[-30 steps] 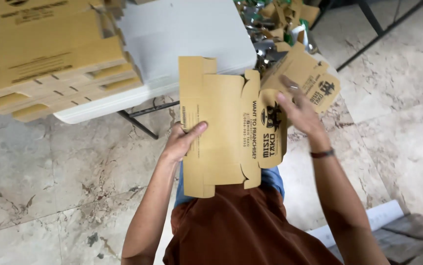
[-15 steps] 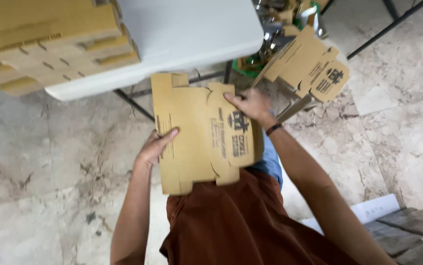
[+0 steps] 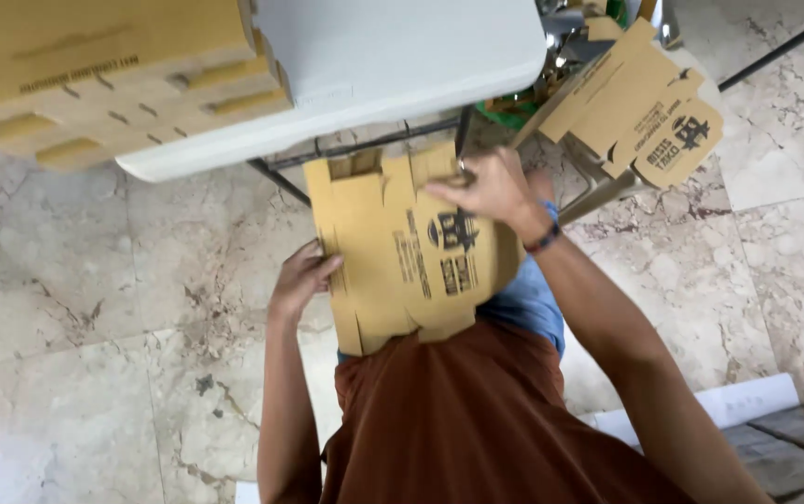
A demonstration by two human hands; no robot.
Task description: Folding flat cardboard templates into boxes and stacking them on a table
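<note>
The flat cardboard box [image 3: 411,252] is tan-brown with black print and a black emblem; the stacked cartons [image 3: 112,84] are the same tan; the table [image 3: 393,56] is white; the floor [image 3: 94,308] is cream marble veined grey-brown; the shirt [image 3: 477,420] is rust-brown; the shorts [image 3: 528,303] are blue; the wristband [image 3: 544,238] is dark.

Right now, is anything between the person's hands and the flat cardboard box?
Nothing visible is. The left hand grips the left edge of the flat cardboard box, and the right hand presses on its upper part. Both touch it directly, below the white table.
</note>
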